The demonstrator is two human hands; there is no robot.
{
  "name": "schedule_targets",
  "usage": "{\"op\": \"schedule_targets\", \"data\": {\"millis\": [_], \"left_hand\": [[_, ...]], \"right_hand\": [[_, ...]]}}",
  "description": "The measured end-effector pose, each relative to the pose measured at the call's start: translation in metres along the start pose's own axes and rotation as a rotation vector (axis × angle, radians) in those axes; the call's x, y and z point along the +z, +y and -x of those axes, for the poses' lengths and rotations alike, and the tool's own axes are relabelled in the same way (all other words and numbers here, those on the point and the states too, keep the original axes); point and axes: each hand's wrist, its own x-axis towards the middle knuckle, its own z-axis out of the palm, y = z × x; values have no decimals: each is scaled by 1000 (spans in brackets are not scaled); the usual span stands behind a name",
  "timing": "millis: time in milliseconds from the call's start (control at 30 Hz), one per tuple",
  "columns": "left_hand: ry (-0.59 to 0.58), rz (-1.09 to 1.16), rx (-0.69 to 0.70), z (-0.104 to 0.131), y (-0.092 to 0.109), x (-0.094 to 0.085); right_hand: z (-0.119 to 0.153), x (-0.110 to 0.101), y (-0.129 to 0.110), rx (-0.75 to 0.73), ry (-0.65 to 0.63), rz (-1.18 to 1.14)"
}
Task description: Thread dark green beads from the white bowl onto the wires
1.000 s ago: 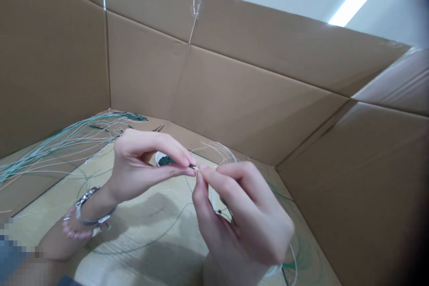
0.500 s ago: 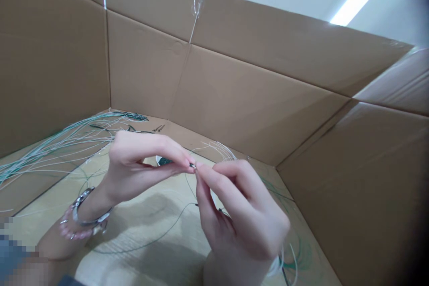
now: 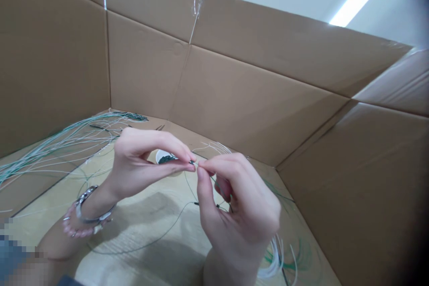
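Observation:
My left hand (image 3: 144,161) pinches a small dark piece (image 3: 192,162) between thumb and fingertips; its kind is too small to make out. My right hand (image 3: 237,201) meets it from the right, thumb and index finger closed on the end of a thin wire (image 3: 197,164). The two sets of fingertips are almost touching. Part of a green wire shows below the right fingers. Under the hands, a long thin dark wire (image 3: 166,231) curves over the work surface, with a small black piece (image 3: 196,203) at its end beside my right thumb.
Behind my left hand stands a white cup (image 3: 158,153) with small dark green pieces. A bundle of green and white wires (image 3: 67,143) lies at the left, white wires (image 3: 217,146) at the back, more coiled wires (image 3: 273,259) at lower right. Cardboard walls (image 3: 251,85) enclose the surface.
My right hand has shifted slightly up and left, its thumb now lower and apart from the curled fingers. My left hand has moved slightly right, and more of the cup shows.

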Motion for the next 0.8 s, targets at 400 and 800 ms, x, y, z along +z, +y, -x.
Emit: {"op": "schedule_targets", "data": {"millis": [400, 800], "left_hand": [[23, 85, -53, 0, -3, -1], [-172, -237, -81, -3, -1, -9]], "right_hand": [[0, 5, 6, 93, -47, -266], [-2, 6, 10, 52, -30, -214]]}}
